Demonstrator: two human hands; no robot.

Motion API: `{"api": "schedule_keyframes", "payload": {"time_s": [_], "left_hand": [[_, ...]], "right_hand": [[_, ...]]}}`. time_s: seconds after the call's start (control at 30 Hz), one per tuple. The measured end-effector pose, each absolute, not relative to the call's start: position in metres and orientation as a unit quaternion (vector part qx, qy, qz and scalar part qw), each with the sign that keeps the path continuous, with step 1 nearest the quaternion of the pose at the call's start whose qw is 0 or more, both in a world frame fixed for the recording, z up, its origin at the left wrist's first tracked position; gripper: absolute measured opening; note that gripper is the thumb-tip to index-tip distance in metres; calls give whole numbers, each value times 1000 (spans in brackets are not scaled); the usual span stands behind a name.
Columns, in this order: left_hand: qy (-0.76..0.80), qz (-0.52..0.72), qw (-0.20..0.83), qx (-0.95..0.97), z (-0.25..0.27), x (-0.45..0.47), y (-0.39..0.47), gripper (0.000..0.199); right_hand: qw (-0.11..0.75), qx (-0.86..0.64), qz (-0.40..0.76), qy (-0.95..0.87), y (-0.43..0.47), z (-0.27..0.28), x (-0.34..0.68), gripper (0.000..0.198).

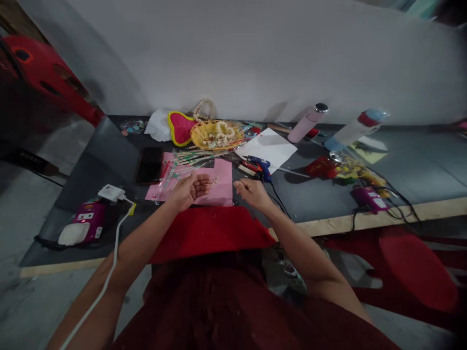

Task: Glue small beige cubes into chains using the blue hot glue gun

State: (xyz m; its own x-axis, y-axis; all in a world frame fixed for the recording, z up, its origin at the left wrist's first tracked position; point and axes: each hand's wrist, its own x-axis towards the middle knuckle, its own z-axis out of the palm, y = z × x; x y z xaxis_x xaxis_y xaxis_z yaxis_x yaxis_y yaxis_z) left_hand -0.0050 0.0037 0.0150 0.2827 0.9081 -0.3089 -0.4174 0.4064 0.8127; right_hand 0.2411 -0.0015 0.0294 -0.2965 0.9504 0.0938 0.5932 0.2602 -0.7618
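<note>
My left hand [193,189] is palm up over a pink sheet [223,182], its fingers loosely extended. Just beyond its fingertips are small pale pieces [215,180]; whether they touch the fingers I cannot tell. My right hand [252,191] is closed, thumb against the curled fingers, at the sheet's right edge. Anything inside it is hidden. Beyond it lies a blue glue gun [260,164]. Thin sticks [197,156] with green and red bits lie above the pink sheet. A yellow woven basket [199,139] holds strings of pale beads [223,133].
A black phone [150,166] lies left of the pink sheet. White paper [277,148], a pink thermos [307,124] and a pale bottle [352,130] are to the right. Purple power sockets [89,218] with cables sit at the left. Red cloth [207,231] covers the front edge.
</note>
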Motion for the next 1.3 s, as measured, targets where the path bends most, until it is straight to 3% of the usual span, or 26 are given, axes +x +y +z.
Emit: {"api": "schedule_keyframes", "payload": {"time_s": [0.1,0.2,0.37,0.57,0.67,0.83,0.97,1.1,1.3], "left_hand": [[377,430,775,268,18,-3,0,57],[355,435,786,259,19,0,-5,64],[340,425,769,334,22,5,-15,66],[296,429,800,297,26,7,-24,70],[295,429,802,294,22,7,-29,73],[290,431,778,353,18,7,-35,75],[269,431,781,363,18,13,-39,74],[273,459,776,336,21,18,-43,68],[276,478,791,262,28,11,-45,79]], "right_hand": [[302,-496,305,-755,-2,24,233,41],[325,-462,304,-767,1,19,222,22],[342,-420,289,-790,4,14,207,45],[407,-427,252,-767,5,15,196,26],[413,-400,270,-772,7,20,196,16],[393,-390,302,-776,8,22,195,15],[375,-408,264,-789,8,15,190,17],[400,-456,336,-721,11,9,193,28],[399,-467,353,-706,8,20,203,47]]}}
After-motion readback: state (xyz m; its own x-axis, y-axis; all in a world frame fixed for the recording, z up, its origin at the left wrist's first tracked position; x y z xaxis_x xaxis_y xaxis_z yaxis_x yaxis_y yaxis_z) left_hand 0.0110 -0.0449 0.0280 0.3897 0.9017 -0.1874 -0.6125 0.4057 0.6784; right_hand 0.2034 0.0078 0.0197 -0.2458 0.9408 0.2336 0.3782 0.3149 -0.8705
